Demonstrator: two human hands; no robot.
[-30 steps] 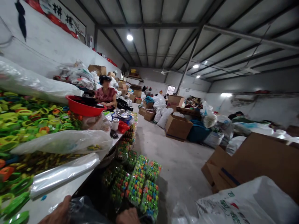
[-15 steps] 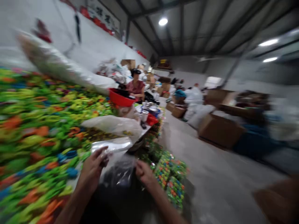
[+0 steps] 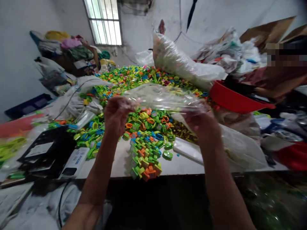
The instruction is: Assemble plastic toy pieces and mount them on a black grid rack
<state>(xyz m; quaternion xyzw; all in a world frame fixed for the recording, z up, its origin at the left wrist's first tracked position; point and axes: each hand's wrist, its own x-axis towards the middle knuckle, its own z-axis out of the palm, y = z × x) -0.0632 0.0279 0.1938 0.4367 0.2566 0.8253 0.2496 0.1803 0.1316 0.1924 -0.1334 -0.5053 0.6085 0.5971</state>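
Observation:
Both of my hands are raised over the table, holding a clear plastic bag (image 3: 159, 97) stretched flat between them. My left hand (image 3: 116, 114) pinches its left edge; my right hand (image 3: 200, 120) grips its right edge. Under the bag lies a big heap of small green, yellow, orange and blue plastic toy pieces (image 3: 141, 83). A tight cluster of the same pieces (image 3: 144, 158) sits near the white table's front edge (image 3: 120, 166).
A red basin (image 3: 230, 99) stands at the right, with a person behind it. A large filled clear bag (image 3: 182, 65) lies on the heap. A black device (image 3: 45, 155) and cables sit at the left. A barred window (image 3: 104, 20) is on the back wall.
My view has swung left from the hall to the table. My hands rose from below the table edge with the clear bag and now hold it spread over the heap.

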